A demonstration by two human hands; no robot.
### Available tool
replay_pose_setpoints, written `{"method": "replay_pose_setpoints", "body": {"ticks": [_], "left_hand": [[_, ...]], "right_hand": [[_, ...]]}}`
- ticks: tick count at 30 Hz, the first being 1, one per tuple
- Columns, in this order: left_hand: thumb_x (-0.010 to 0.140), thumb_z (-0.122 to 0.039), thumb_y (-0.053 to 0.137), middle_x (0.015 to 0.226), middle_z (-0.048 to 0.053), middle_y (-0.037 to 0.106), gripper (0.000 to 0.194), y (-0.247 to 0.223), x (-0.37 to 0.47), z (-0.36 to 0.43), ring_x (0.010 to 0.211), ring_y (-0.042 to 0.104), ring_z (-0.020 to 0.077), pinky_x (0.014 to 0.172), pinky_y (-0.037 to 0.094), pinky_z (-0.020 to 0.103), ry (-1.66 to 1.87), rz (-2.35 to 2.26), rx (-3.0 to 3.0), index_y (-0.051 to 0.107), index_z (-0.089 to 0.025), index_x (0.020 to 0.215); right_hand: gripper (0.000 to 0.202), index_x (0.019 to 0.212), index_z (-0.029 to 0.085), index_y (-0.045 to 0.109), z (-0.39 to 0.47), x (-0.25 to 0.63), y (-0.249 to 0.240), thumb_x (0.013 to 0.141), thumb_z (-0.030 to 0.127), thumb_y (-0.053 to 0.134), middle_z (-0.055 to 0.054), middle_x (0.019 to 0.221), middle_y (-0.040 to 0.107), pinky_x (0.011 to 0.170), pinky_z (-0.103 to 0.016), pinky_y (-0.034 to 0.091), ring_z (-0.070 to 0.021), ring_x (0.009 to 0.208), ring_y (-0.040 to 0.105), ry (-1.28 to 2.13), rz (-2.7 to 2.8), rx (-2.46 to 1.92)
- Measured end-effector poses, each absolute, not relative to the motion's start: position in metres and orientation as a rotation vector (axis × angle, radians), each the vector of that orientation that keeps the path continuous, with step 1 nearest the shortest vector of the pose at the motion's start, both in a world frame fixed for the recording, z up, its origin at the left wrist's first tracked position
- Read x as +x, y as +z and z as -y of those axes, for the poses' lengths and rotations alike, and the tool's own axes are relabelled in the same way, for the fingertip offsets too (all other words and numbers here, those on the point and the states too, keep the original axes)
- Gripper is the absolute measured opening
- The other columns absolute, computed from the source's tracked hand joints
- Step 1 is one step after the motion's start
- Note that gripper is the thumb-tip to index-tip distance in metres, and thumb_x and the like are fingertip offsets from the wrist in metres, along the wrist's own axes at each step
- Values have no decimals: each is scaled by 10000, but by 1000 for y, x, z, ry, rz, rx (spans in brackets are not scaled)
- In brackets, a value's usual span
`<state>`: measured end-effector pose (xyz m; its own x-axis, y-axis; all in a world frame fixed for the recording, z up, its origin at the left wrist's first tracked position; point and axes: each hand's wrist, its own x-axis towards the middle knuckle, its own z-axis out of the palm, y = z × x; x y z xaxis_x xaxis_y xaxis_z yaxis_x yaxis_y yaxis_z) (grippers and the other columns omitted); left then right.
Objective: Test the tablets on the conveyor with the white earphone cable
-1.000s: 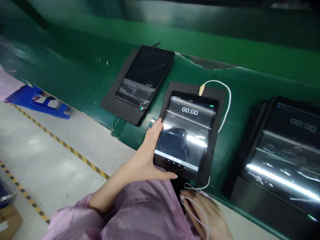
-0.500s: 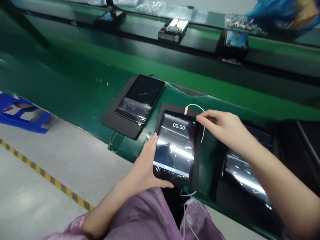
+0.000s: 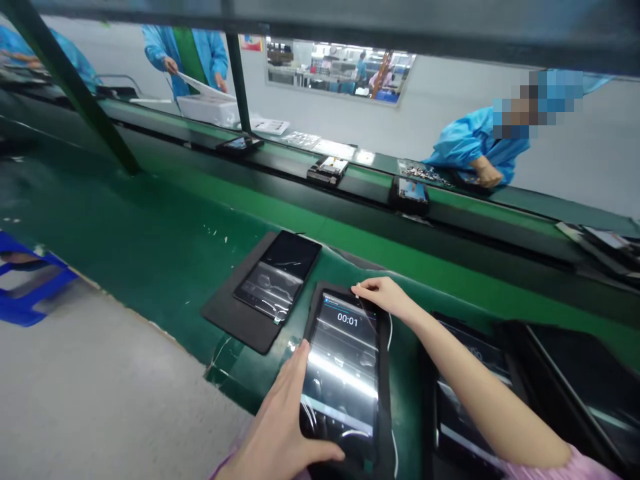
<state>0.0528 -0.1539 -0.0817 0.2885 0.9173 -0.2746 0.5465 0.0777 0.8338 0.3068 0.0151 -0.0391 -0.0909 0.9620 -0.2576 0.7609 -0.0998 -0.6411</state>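
Observation:
A tablet [image 3: 341, 373] lies face up before me on a dark pad, its lit screen reading 00:01. Along its left side my left hand [image 3: 280, 417] holds it, fingers on the edge and thumb across the lower corner. My right hand [image 3: 385, 297] is at the top edge, thumb and finger pinched on the small plug of a white cable [image 3: 391, 331]; whether the plug is fully seated is hidden. Left of it, a second tablet [image 3: 277, 275] with a dark screen rests on a dark grey mat [image 3: 220, 315].
More tablets [image 3: 463, 427] lie under my right forearm, beside a black case [image 3: 575, 380]. Beyond the green bench [image 3: 125, 247], a conveyor rail carries several opened devices [image 3: 327, 170]. A co-worker in blue [image 3: 463, 143] leans over small parts. A blue stool [image 3: 35, 293] stands left.
My right hand has moved from the tablet's upper right corner to the cable plug at its top edge. The display went from 00:00 to 00:01. My view has tilted up.

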Motion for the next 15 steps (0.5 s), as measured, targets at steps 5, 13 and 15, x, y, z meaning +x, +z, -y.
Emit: {"method": "replay_pose_setpoints", "body": {"ticks": [5, 13, 15], "left_hand": [[663, -280, 794, 1620, 151, 278, 1124, -98, 64, 157, 1474, 295, 401, 1147, 359, 603, 615, -1443, 1815, 164, -237, 1593], [755, -342, 789, 1601, 156, 309, 1239, -124, 67, 159, 1426, 384, 410, 1101, 433, 588, 729, -1435, 2175, -137, -297, 1576], [693, -334, 834, 1621, 161, 239, 1323, -121, 67, 160, 1450, 320, 426, 1125, 391, 618, 675, -1447, 2112, -153, -273, 1572]], "right_hand": [[453, 556, 198, 547, -21, 307, -41, 760, 602, 562, -21, 645, 638, 652, -298, 427, -191, 669, 601, 987, 1917, -1844], [335, 602, 199, 519, -16, 299, -30, 903, 337, 568, 4, 606, 582, 670, -306, 421, -162, 636, 559, 894, 1956, -1914], [317, 657, 179, 553, -18, 300, -32, 929, 335, 600, 13, 646, 587, 711, -310, 462, -150, 666, 574, 913, 1910, -1936]]}}
